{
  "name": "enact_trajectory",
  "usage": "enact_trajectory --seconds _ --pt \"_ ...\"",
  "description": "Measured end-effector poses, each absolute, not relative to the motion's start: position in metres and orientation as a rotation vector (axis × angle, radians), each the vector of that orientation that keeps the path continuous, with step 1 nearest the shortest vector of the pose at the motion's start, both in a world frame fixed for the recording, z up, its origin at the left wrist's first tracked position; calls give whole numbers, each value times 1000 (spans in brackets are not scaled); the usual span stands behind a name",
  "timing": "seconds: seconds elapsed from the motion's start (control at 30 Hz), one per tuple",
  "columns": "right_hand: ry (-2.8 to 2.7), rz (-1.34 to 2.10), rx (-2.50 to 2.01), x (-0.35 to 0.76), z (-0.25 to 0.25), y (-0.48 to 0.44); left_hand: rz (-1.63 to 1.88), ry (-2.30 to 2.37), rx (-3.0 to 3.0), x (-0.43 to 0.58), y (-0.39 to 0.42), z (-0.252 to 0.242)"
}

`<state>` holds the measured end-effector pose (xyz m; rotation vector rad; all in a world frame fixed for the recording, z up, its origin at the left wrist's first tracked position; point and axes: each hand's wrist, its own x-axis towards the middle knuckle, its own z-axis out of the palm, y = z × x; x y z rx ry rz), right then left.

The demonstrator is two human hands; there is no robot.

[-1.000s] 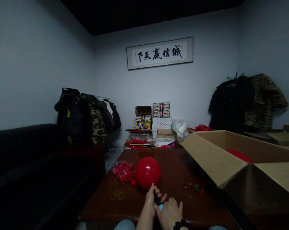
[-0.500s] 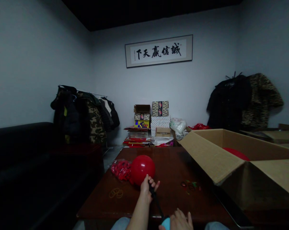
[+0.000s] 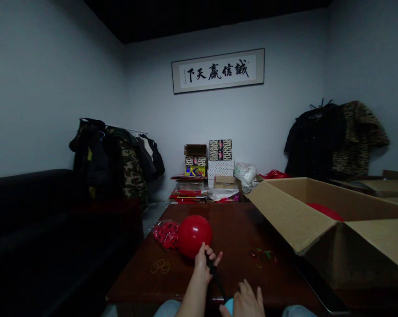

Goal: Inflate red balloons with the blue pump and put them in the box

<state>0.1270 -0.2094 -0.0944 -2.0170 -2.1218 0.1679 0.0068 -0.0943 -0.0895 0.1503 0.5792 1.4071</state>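
A round, inflated red balloon (image 3: 195,235) rests just above the table in front of me. My left hand (image 3: 205,260) is closed round the balloon's neck and the black front end of a balloon pump (image 3: 219,281). The pump slants down towards me, and its light blue part (image 3: 229,304) shows at the bottom edge. On that blue part lies my right hand (image 3: 246,301), thumb to the left and fingers partly spread; its grip is partly cut off by the frame. Beside the balloon, a clear bag of red balloons (image 3: 166,233) touches or nearly touches it.
Rubber bands (image 3: 160,266) lie left on the brown table (image 3: 231,220); small coloured bits (image 3: 263,255) lie right. An open cardboard box (image 3: 297,215) with a red balloon (image 3: 326,211) inside stands at the right, a dark flat device (image 3: 320,286) before it. Stacked boxes (image 3: 220,167) stand behind.
The balloon has shifted slightly left and down, and looks about the same size. My right hand has moved up a little on the pump. The left hand keeps its hold.
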Motion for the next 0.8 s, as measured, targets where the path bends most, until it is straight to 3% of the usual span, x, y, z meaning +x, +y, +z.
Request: enact_trajectory --seconds 0.37,0.8 --pt "-1997 -4 -1937 103 -78 -187 1363 665 316 23 -104 -103" --pt "-1998 329 -1974 119 -78 -195 1443 593 328 18 -96 -87"
